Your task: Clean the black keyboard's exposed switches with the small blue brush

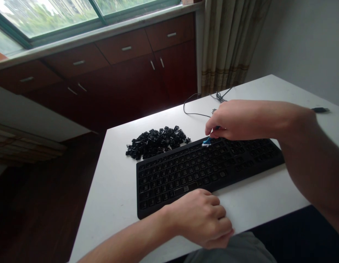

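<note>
From my remote seat, I watched through the head camera as the right hand (231, 118) pinched a small blue brush (206, 141) between thumb and fingers, its white bristles at the far edge of a black keyboard (186, 168). The keyboard lay at a slant on a white table (111, 175), its rows showing open key sockets. I saw the left hand (204, 217) curled into a loose fist by the near edge, its wrist across the frame; its palm faced away from me, so I could not tell whether it held anything. A heap of loose black keycaps (155, 141) sat just beyond the keyboard's far left side. Past the right hand I made out a thin cable (198, 114), and a dark plug (320, 110) beyond the right forearm.
</note>
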Demonstrator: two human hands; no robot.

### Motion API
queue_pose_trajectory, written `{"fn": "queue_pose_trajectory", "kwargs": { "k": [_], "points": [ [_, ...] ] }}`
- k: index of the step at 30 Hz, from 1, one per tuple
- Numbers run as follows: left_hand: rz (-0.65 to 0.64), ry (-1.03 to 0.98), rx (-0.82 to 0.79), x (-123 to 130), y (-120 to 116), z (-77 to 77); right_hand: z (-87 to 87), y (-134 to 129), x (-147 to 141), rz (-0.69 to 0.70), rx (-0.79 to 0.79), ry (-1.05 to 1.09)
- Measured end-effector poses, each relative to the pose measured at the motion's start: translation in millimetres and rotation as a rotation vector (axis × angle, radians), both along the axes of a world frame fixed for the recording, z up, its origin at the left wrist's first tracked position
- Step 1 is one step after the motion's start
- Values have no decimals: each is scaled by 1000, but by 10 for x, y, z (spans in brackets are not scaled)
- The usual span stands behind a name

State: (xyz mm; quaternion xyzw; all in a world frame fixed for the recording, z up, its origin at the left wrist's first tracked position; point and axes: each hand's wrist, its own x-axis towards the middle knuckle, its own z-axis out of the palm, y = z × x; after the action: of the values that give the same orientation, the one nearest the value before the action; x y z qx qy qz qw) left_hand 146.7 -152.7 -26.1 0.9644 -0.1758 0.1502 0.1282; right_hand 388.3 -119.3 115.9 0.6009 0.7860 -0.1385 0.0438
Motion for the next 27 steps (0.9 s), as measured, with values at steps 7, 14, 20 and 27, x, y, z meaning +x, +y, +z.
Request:
{"fn": "queue_pose_trajectory", "kwargs": {
  "k": [7,14,20,27],
  "points": [
    [-1,3,-14,7,7,17,60,-43,-77,-18,15,-107],
    [-8,21,1,14,2,29,60,-4,-169,-57,-43,-192],
    [6,-48,-47,19,7,32,27,-1,-208,16,21,-173],
    [11,-67,-52,24,7,36,32,1,-208,36,19,-140]
  ]
}}
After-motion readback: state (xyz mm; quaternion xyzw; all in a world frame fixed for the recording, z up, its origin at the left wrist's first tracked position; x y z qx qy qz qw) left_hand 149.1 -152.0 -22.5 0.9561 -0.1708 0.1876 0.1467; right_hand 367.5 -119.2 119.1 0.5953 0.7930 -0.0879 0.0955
